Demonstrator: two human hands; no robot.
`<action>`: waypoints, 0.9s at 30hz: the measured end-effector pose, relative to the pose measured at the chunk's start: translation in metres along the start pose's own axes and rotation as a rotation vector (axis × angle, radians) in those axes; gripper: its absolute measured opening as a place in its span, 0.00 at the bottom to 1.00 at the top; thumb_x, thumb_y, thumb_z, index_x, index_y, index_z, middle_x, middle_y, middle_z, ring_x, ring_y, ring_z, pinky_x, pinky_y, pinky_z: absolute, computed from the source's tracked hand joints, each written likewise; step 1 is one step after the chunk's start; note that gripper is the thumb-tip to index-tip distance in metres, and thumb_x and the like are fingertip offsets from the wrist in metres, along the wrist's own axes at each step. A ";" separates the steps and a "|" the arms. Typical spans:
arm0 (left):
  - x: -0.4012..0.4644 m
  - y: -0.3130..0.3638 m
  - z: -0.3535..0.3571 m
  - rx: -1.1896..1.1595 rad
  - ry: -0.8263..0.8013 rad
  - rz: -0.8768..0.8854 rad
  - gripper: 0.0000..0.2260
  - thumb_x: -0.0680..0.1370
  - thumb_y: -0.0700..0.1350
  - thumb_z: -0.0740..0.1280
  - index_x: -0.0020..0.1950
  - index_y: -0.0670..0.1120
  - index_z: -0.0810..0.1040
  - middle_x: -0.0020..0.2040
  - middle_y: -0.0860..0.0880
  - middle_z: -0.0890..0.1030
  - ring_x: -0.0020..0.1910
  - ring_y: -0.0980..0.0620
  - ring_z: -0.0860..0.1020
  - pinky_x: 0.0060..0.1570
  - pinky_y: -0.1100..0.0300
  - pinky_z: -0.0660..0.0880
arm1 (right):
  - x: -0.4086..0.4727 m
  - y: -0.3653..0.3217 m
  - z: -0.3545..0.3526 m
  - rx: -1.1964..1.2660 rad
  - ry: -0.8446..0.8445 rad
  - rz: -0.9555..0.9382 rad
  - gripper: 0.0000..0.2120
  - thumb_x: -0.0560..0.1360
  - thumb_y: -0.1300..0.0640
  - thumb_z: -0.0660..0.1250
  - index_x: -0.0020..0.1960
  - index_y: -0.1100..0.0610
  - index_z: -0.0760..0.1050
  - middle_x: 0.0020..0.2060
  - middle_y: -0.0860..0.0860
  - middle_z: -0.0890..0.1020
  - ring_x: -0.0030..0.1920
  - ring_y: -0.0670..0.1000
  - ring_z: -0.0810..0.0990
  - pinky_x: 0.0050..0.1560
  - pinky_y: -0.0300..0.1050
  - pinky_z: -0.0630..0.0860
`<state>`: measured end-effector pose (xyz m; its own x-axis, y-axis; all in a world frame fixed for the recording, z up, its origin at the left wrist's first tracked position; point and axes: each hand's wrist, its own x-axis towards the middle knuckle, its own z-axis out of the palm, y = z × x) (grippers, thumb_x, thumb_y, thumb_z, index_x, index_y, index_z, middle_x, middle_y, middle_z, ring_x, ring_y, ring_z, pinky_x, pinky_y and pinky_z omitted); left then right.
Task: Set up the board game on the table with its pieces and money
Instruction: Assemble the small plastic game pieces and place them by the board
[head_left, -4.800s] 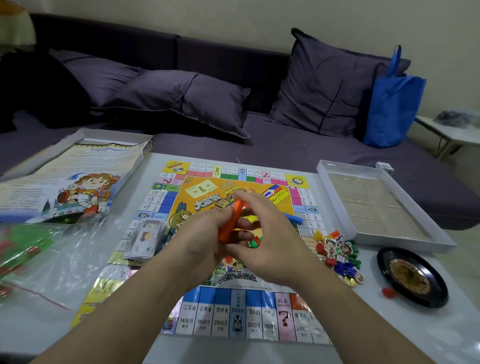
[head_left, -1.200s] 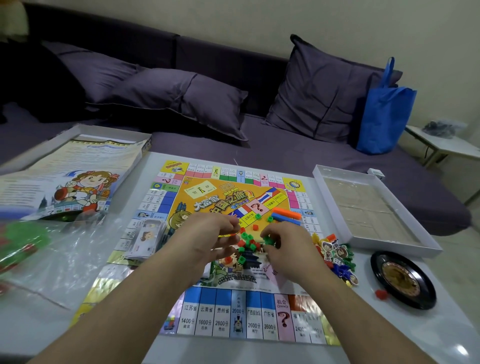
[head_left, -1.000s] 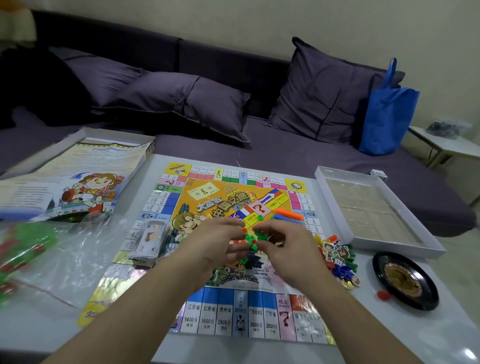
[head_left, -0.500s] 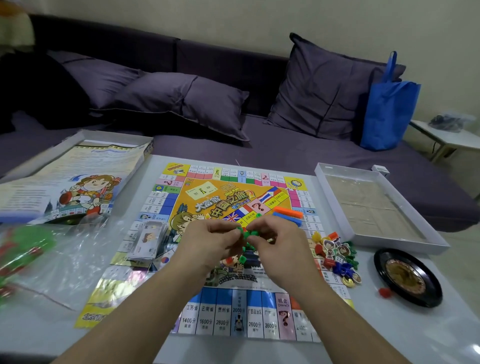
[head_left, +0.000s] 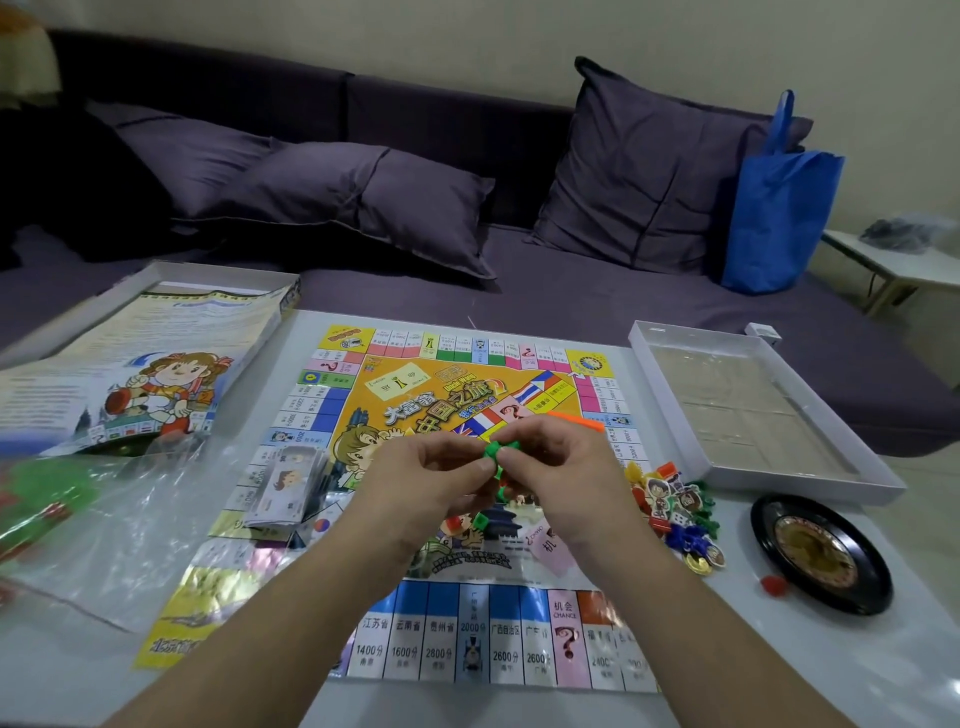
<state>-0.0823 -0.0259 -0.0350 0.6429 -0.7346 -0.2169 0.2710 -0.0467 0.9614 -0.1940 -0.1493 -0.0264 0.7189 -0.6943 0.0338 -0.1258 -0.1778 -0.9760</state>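
Both hands meet above the middle of the game board: left hand and right hand pinch a cluster of green pieces between their fingertips. Loose green and red pieces lie on the board beneath the hands. Money stack sits at the board's left side; token pile just off its right edge. Judgement: separate pieces low over the board centre, so dropped ones land on it, not the tabletop.
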 end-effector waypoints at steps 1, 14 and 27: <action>0.000 0.000 0.000 -0.004 -0.004 -0.001 0.07 0.77 0.34 0.73 0.55 0.39 0.85 0.49 0.40 0.88 0.49 0.42 0.88 0.50 0.52 0.85 | 0.000 0.000 -0.001 -0.001 0.003 -0.002 0.09 0.78 0.66 0.74 0.46 0.52 0.86 0.40 0.50 0.87 0.43 0.50 0.86 0.43 0.41 0.83; -0.007 0.006 0.000 -0.042 -0.010 0.030 0.06 0.76 0.32 0.73 0.53 0.37 0.85 0.45 0.38 0.88 0.47 0.40 0.88 0.46 0.53 0.86 | -0.006 -0.002 -0.001 -0.250 0.065 -0.181 0.13 0.76 0.65 0.76 0.43 0.46 0.84 0.40 0.41 0.85 0.45 0.45 0.84 0.45 0.45 0.83; -0.010 0.009 0.002 0.149 0.091 0.199 0.07 0.72 0.35 0.79 0.49 0.41 0.87 0.41 0.45 0.88 0.41 0.47 0.88 0.42 0.62 0.83 | -0.004 -0.005 0.000 -0.230 0.094 -0.142 0.14 0.75 0.65 0.77 0.40 0.46 0.83 0.39 0.43 0.85 0.43 0.48 0.84 0.47 0.50 0.84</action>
<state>-0.0880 -0.0206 -0.0241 0.7363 -0.6760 -0.0287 0.0287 -0.0112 0.9995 -0.1964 -0.1458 -0.0221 0.6752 -0.7109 0.1971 -0.1879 -0.4241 -0.8859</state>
